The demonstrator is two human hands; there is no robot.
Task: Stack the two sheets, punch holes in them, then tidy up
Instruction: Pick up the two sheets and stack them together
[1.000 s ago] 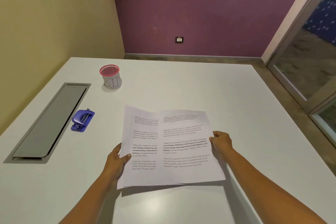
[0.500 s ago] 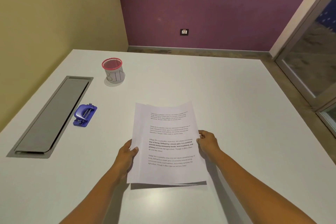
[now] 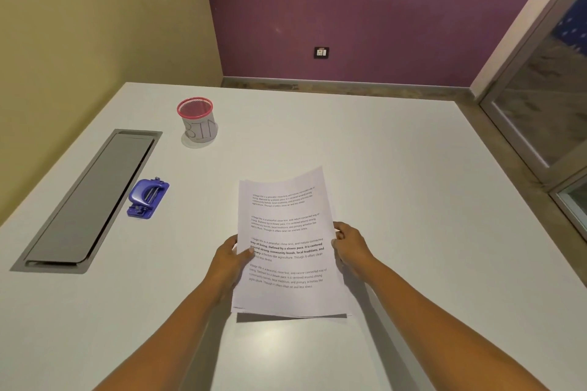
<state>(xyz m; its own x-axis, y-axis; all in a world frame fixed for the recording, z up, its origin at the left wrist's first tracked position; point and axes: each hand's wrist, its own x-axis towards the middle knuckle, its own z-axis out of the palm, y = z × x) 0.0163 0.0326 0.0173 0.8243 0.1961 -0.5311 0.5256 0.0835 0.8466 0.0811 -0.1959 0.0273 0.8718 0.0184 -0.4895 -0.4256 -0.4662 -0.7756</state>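
Two printed white sheets (image 3: 286,232) lie one over the other, held just above the white table (image 3: 397,200) in front of me. My left hand (image 3: 230,259) grips their left edge with the thumb on top. My right hand (image 3: 351,244) pinches the right edge. The sheets almost coincide; a thin strip of the under one shows at the top left and bottom. A blue hole punch (image 3: 147,198) sits on the table to the left, well apart from both hands.
A small cup with a pink rim marked BIN (image 3: 197,122) stands at the back left. A long grey cable hatch (image 3: 92,197) is set into the table's left side. The table ends at the far side and at the right, with a glass door beyond.
The two sheets were spread side by side and overlapping; my hands have come together, sliding them into one near-aligned stack. The view has shifted slightly.
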